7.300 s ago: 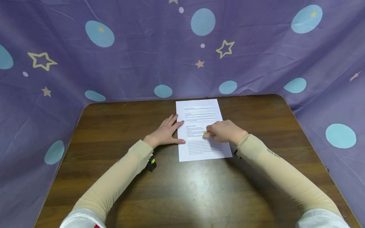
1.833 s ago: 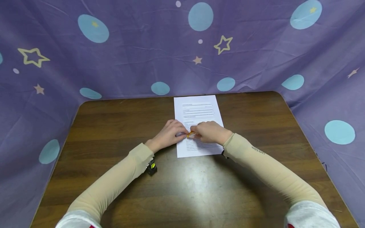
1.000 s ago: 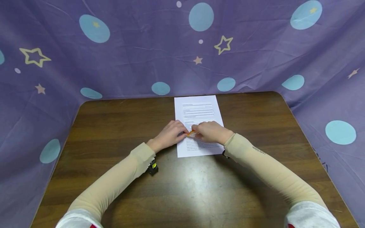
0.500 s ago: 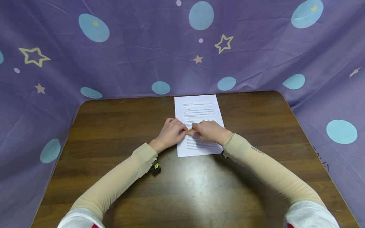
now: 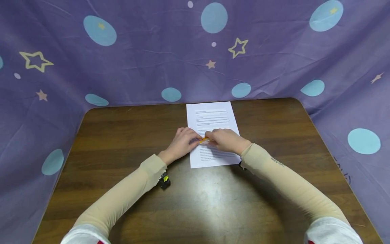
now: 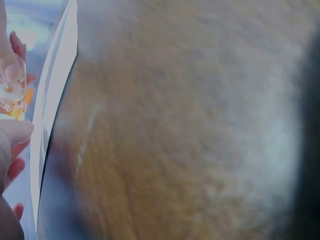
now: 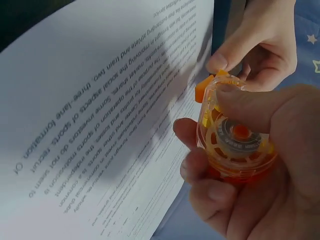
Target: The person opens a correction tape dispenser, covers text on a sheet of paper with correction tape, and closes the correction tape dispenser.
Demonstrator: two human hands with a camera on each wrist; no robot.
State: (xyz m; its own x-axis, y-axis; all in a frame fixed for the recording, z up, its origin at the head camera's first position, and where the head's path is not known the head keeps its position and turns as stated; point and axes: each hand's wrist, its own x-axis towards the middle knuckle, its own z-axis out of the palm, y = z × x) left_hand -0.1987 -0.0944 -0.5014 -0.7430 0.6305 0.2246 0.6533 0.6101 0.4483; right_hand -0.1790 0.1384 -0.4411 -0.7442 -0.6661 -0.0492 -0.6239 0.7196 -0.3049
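Observation:
A clear and orange correction tape point(image 7: 235, 135) is gripped in my right hand point(image 7: 270, 150), thumb on top and fingers curled beneath. Its orange tip points toward my left hand point(image 7: 265, 45), whose thumb and fingers pinch at that tip. In the head view both hands meet over the printed sheet of paper point(image 5: 213, 154), the left hand point(image 5: 182, 142) at its left edge and the right hand point(image 5: 226, 140) over its middle. The left wrist view shows the correction tape point(image 6: 15, 97) just above the left fingertips point(image 6: 20, 130). Some printed lines are hidden under the right hand.
The paper lies on a brown wooden table point(image 5: 128, 135), near its far edge. A purple curtain point(image 5: 137, 67) with stars and blue ovals hangs behind and at both sides. A small black device point(image 5: 164, 180) sits at the left wrist.
My left hand has gone from lying spread on the paper's left edge to pinching at the tip. My right hand moved left with the correction tape. Over the last second the hands shift only slightly.

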